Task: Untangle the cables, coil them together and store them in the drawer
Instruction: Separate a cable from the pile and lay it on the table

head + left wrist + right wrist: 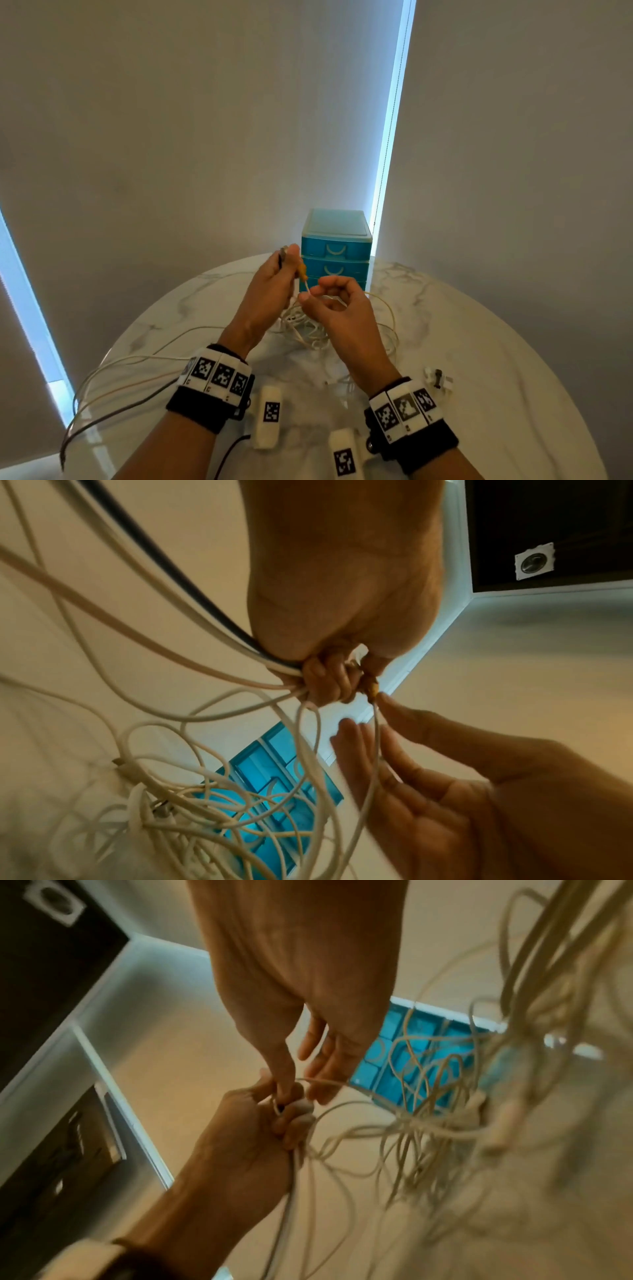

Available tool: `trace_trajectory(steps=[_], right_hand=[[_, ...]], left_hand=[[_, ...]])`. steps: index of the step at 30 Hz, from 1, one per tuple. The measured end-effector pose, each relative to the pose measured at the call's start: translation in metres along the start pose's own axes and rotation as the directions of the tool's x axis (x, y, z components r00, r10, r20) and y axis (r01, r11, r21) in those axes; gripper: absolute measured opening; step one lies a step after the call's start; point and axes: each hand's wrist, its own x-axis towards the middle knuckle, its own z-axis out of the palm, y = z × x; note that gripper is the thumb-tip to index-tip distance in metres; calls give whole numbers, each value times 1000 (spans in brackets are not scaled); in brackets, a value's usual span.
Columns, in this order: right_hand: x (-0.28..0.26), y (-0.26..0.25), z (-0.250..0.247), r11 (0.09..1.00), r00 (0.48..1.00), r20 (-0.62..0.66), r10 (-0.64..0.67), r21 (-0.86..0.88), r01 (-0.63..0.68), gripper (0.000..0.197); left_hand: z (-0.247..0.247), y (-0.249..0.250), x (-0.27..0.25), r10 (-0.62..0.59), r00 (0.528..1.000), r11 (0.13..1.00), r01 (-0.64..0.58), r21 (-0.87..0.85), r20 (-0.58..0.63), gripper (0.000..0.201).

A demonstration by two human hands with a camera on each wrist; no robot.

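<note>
Head view is showing both hands raised over the middle of the round marble table [479, 359], with the left hand [270, 291] closed around a bundle of cable ends: a metal-tipped plug is sticking up past its thumb and an orange connector [301, 270] is poking out toward the right. Just beside it, the right hand [342, 308] is pinching a thin white strand [307, 289] that is running down from that orange connector, its other fingers loosely curled. Directly below and a little to the right of the hands, the tangled cables [329, 325] are lying in a loose heap, while long strands are trailing off to the near left and over the table's edge. Beyond the heap, at the far side, the blue drawer unit [335, 246] is standing with its drawers closed. By my judgement, the pinched strand's run downward into the heap is what matters: the right hand is nearer to follow it.
</note>
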Motion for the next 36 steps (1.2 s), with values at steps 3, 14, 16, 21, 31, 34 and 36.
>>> trace_trajectory(steps=[3, 14, 16, 21, 31, 34, 36], right_hand=[[7, 8, -13, 919, 990, 130, 59, -394, -4, 26], [14, -6, -50, 743, 973, 188, 135, -669, 26, 33], [18, -13, -55, 773, 993, 109, 37, -634, 41, 33], [21, -4, -54, 838, 1000, 9, -16, -546, 18, 31], [15, 9, -38, 865, 999, 29, 24, -501, -6, 33], [18, 5, -44, 944, 999, -47, -2, -330, -14, 39], [19, -1, -48, 979, 994, -105, -9, -205, -13, 38]], left_hand=[[-12, 0, 5, 27, 985, 991, -49, -121, -172, 59], [-52, -8, 20, -149, 874, 750, -205, -629, -463, 46], [-55, -13, 23, -199, 873, 710, -185, -680, -445, 48], [-55, -19, 26, -261, 891, 598, -152, -787, -370, 48], [-38, 4, 15, -201, 963, 631, -13, -776, -180, 59], [-29, 22, 1, -146, 989, 941, 129, -312, -30, 66], [-17, 35, -9, -120, 988, 993, 120, 6, 98, 52]])
